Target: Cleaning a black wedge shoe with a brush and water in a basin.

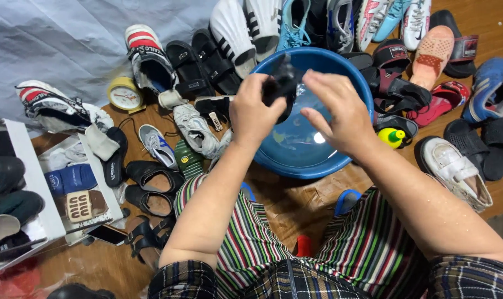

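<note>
Two hands meet above a blue plastic basin (318, 160) of water on the wooden floor (295, 205). The left hand (255, 113) is closed around a small black item (282, 83), probably a scrap of footwear or a brush, too dark to tell. It is held over the water, likely so drips fall back into the basin. Its long axis runs roughly upright, the free end pointing up and away from the person. The right hand (337, 113) hovers just beside it, fingers loosely spread and bent, gripping nothing visible. Shoes ring the basin within reach: black sandals (204, 63), a grey sneaker (196, 130), a white shoe (456, 169).
</note>
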